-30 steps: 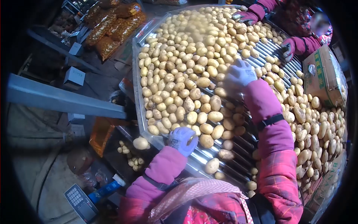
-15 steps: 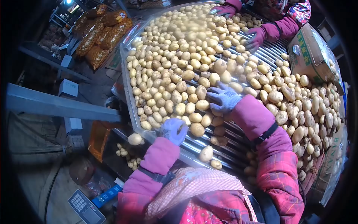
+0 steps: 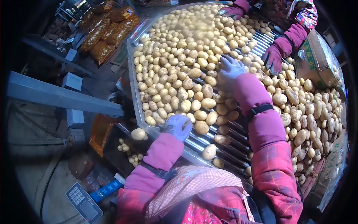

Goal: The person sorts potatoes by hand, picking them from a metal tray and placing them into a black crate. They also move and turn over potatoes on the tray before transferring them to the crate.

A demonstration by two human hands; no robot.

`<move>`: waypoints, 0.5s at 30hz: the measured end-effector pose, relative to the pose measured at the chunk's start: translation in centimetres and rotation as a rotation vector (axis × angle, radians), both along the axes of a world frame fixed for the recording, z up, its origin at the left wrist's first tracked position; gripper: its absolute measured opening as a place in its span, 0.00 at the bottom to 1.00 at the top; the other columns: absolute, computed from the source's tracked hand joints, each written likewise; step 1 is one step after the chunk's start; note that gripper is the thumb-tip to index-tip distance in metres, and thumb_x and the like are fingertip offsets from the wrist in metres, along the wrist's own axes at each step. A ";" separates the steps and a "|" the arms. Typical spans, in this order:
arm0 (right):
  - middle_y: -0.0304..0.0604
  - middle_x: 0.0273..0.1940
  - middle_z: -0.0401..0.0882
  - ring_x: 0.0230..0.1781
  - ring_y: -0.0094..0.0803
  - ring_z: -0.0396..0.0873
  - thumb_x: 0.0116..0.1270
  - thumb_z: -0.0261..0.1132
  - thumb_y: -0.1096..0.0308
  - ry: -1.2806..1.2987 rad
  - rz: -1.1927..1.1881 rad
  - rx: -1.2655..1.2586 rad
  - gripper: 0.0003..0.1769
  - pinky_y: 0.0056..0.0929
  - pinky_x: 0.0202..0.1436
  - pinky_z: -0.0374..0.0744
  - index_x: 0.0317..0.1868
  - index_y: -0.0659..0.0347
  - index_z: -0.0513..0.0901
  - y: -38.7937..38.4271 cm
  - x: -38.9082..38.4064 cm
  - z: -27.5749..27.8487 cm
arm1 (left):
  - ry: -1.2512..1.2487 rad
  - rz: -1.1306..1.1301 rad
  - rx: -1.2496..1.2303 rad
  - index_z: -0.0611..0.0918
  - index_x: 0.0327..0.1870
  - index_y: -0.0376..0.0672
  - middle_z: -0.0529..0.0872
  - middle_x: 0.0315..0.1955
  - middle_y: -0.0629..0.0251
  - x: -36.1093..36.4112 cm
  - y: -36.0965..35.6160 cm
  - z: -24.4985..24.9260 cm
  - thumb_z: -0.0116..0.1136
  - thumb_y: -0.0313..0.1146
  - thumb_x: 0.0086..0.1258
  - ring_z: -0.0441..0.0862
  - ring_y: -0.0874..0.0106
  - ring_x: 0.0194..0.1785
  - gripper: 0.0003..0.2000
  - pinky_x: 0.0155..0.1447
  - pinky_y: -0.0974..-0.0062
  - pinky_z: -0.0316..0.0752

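Observation:
My left hand [image 3: 178,127], in a pale lavender glove, is curled closed at the near left edge of the roller table [image 3: 194,147]. A dark patch shows between its thumb and fingers, but I cannot make out what it is. Farther forward, my right hand [image 3: 232,69] reaches over the potatoes with its fingers apart, palm down and holding nothing that I can see. Round potatoes [image 3: 175,74] lie thickly left of it. Close to my left hand are a brown potato [image 3: 201,127] and a paler one [image 3: 209,152] on the rollers.
Across the table, a co-worker's dark-gloved hand [image 3: 273,59] rests near a cardboard box [image 3: 317,63]. Larger potatoes [image 3: 311,123] are heaped at the right. An orange crate [image 3: 100,134], a scale [image 3: 84,201] and a metal beam [image 3: 63,95] are at the left. Filled sacks [image 3: 108,33] lie behind.
My right hand has moved forward and slightly right, away from the middle potatoes. My left hand stays curled at the edge. The co-worker's nearer hand has shifted right and toward me.

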State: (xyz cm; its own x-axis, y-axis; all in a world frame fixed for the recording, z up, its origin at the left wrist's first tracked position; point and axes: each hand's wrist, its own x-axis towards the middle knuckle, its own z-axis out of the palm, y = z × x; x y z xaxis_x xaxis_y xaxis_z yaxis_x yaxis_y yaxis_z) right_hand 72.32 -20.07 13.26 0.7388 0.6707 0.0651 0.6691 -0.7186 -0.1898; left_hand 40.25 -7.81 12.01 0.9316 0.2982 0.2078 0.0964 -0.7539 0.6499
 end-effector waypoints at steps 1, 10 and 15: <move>0.43 0.68 0.67 0.70 0.43 0.63 0.61 0.60 0.44 -0.023 -0.062 -0.036 0.33 0.45 0.71 0.59 0.67 0.39 0.70 0.7 -0.2 -0.1 | -0.008 0.002 0.015 0.83 0.32 0.43 0.82 0.26 0.61 0.1 0.1 0.1 0.62 0.30 0.59 0.78 0.62 0.30 0.03 0.37 0.64 0.72; 0.51 0.56 0.80 0.61 0.42 0.75 0.63 0.62 0.42 0.863 0.323 0.472 0.34 0.37 0.66 0.71 0.66 0.50 0.72 0.2 -11.2 2.9 | -0.071 0.554 -1.259 0.69 0.65 0.38 0.79 0.51 0.58 0.9 -2.0 5.0 0.51 0.44 0.74 0.81 0.70 0.41 0.24 0.42 0.76 0.80; 0.52 0.51 0.81 0.54 0.45 0.79 0.65 0.59 0.47 0.674 0.467 0.361 0.28 0.37 0.59 0.75 0.61 0.53 0.77 -1.7 -12.8 5.0 | 0.121 0.384 -1.948 0.75 0.56 0.41 0.79 0.51 0.55 -1.3 -0.2 1.2 0.53 0.47 0.70 0.82 0.58 0.44 0.22 0.33 0.67 0.80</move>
